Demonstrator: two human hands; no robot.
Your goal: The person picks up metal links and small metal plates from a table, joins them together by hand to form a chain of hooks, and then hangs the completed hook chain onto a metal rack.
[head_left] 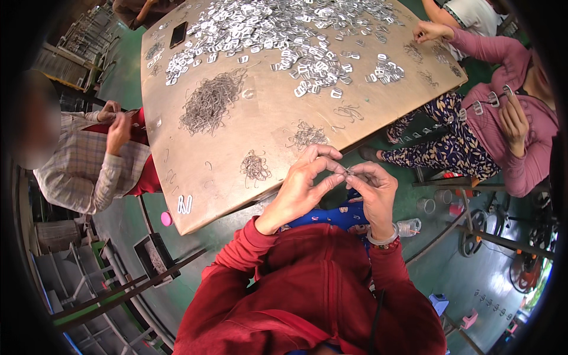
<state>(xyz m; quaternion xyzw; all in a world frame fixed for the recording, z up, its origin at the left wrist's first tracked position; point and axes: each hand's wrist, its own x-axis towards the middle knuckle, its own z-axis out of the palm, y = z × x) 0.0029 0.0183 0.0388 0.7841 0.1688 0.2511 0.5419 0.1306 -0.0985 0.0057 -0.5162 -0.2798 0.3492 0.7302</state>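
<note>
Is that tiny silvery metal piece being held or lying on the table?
Held: the left hand and right hand pinch the tiny silvery metal piece between fingertips, mostly hiding it.

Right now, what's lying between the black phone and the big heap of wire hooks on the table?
In the head view, scattered silvery buckles lie between the black phone and the big heap of wire hooks.

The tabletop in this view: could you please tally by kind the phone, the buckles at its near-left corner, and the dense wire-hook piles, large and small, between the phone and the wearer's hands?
Black phone: 1
Corner buckles: 2
Large wire-hook pile: 1
Small wire-hook piles: 2
Total: 6
</note>
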